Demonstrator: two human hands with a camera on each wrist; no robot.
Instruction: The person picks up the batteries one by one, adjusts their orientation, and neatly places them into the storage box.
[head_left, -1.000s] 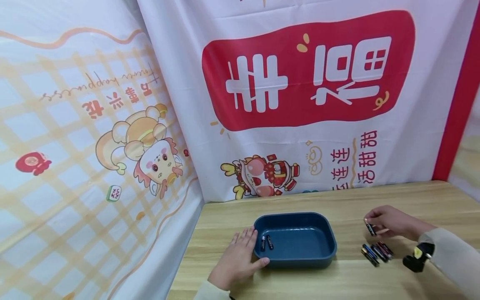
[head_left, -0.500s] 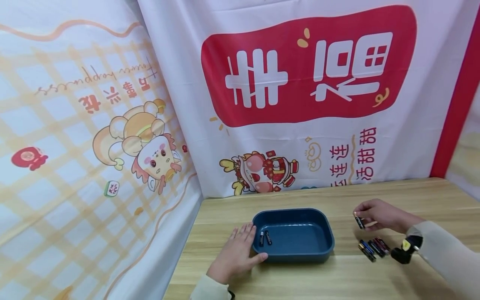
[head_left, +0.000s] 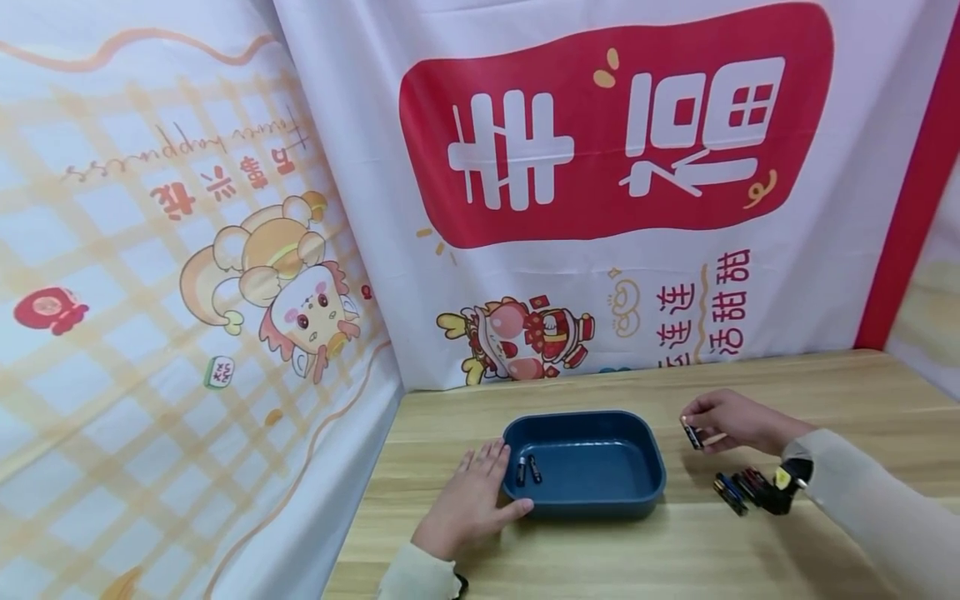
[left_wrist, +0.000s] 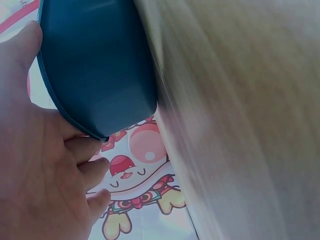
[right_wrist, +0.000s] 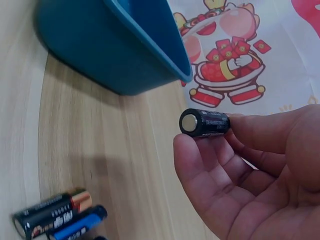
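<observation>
A dark blue rectangular tub (head_left: 585,507) stands on the wooden table, with two batteries (head_left: 534,469) lying inside at its left end. My left hand (head_left: 467,498) rests against the tub's left side, its fingers and thumb spread along the rim; the left wrist view shows the thumb and fingertips at the edge. To the right of the tub, my right hand (head_left: 733,421) pinches a black battery (right_wrist: 205,123) between thumb and fingers, above the table. Below that hand lies a group of loose batteries (head_left: 729,493), black and blue ones among them, partly covered by the wrist strap.
Printed white cloth (head_left: 600,275) hangs behind the table, and another patterned cloth (head_left: 225,333) hangs along the left. A black wrist camera (head_left: 780,487) on the right wrist sits over the loose batteries in the head view. Bare wooden tabletop (head_left: 600,558) lies in front of the tub.
My right hand has moved left toward the tub, carrying the pinched battery. My left hand stays at the tub's left side. The head view has shifted slightly.
</observation>
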